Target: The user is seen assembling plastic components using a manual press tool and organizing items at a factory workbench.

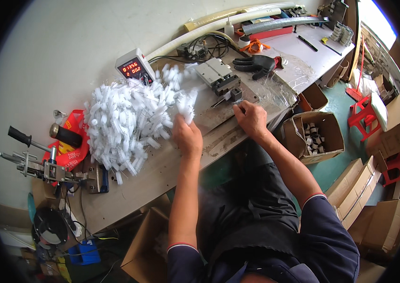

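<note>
A large heap of small white ribbed plastic pieces [124,118], some with thin dark pins or wires, lies on the worktable [129,195] against the wall. At its right edge my left hand [188,135] is closed around a small bunch of white ribbed pieces [187,106], which stick up beyond my fingers. My right hand [251,119] is closed in a pinch just in front of a small metal bench fixture [221,78] with a dark block and a thin rod. Whatever its fingertips hold is too small or hidden to make out.
Behind the heap stands a counter box with red digits [135,66]. A lever press [51,165] is at the left end, near a red bag [79,153]. A black glove [259,65] lies beyond the fixture. An open carton of short rings [313,139] stands right of the table.
</note>
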{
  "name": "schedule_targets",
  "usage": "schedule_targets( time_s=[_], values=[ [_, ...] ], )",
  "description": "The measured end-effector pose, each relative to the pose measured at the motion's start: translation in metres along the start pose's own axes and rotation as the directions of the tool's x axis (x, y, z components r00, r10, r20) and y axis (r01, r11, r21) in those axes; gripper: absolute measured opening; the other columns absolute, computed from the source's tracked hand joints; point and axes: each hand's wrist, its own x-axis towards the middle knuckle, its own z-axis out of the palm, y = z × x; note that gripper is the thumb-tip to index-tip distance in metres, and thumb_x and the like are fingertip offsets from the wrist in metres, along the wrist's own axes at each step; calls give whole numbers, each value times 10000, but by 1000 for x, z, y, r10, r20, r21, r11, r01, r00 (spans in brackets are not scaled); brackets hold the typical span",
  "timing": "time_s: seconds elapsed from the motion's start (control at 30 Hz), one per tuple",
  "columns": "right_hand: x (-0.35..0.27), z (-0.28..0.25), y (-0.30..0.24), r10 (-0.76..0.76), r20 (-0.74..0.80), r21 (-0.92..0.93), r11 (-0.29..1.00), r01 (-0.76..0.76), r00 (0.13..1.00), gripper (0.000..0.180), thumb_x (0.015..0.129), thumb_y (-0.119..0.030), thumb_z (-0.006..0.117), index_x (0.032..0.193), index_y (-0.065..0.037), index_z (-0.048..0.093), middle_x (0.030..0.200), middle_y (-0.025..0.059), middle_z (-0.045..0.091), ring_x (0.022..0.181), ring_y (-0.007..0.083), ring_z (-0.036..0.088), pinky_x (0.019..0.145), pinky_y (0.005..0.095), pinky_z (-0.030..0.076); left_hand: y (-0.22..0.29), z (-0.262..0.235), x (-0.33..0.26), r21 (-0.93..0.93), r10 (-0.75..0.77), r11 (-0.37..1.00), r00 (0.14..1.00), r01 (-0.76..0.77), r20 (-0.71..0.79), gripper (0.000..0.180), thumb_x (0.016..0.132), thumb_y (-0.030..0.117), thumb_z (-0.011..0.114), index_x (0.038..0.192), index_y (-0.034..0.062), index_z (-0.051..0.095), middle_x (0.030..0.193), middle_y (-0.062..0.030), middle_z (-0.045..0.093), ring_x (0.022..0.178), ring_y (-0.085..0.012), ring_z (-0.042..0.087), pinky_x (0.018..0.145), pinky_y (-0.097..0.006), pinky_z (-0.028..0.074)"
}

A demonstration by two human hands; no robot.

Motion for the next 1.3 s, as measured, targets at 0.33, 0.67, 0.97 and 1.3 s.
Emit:
schedule_targets(
  time_s=[0.33, 0.67, 0.97, 1.3],
  values=[
    [-4, -4, -2, 0, -61, 70, 998, 4, 998, 300, 907, -306, 704, 766, -44, 666, 745, 190, 698, 734, 414, 699, 687, 502, 555, 38, 35, 9, 73, 122, 984, 920, -161, 373, 193, 934, 48, 623, 1113, 5, 561, 1030, -217, 678, 1033, -434, 642, 874, -534, 498],
    [-3, -5, 0, -17, -84, 94, 995, 25, 996, 295, 900, -288, 708, 747, -44, 643, 734, 187, 686, 722, 408, 694, 666, 508, 550, 43, 56, 5, 144, 275, 921, 865, -363, 420, 153, 940, 59, 611, 1073, 9, 553, 1048, -210, 653, 1054, -408, 633, 882, -504, 522],
    [-4, -7, 0, -26, -69, 87, 996, 32, 997, 286, 907, -263, 697, 747, -34, 637, 763, 163, 688, 735, 397, 693, 669, 497, 548, 38, 33, 14, 178, 10, 980, 921, -86, 389, 124, 1015, 90, 566, 1068, -8, 623, 935, -154, 742, 706, -310, 672, 676, -432, 551],
    [-4, -11, -5, -32, -38, 88, 996, 35, 999, 277, 914, -253, 690, 762, -27, 634, 773, 160, 683, 758, 392, 694, 692, 495, 549, 26, 9, 22, -569, -323, 360, 671, 740, 668, 193, 1069, 153, 567, 1148, -17, 609, 972, -142, 747, 636, -88, 600, 498, -238, 490]
  ],
)
